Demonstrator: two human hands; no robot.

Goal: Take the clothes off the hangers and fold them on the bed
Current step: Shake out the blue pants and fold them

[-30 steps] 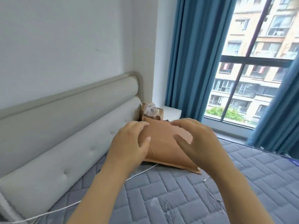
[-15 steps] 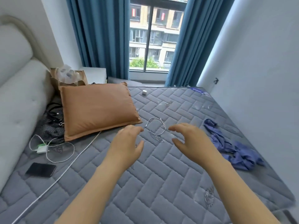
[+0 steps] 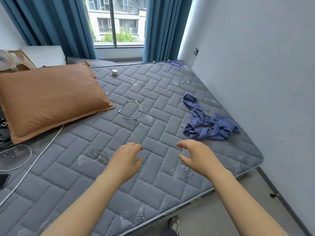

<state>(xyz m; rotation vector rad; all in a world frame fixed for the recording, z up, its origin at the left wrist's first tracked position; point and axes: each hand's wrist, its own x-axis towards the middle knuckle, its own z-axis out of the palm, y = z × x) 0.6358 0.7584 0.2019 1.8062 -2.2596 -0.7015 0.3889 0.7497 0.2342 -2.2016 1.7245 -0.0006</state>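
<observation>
A crumpled blue garment [image 3: 206, 122] lies on the grey quilted mattress [image 3: 105, 171] near its right edge, close to the wall. No hanger is visible. My left hand [image 3: 125, 160] hovers over the middle of the mattress with fingers loosely curled, holding nothing. My right hand [image 3: 197, 156] hovers beside it, just below and left of the garment, fingers loosely bent and empty. Both hands are apart from the garment.
An orange pillow [image 3: 49, 97] lies at the left. A coiled white cable [image 3: 132, 109] and a small white charger [image 3: 114, 72] lie on the mattress. A long white cord [image 3: 32, 166] and a phone [image 3: 3, 180] lie at the left edge. The wall runs along the right; my shoe [image 3: 173, 223] is on the floor.
My hands let go of the orange pillow and drew back over the mattress. My view swung right from the headboard to the bed's right side, bringing the blue garment into view.
</observation>
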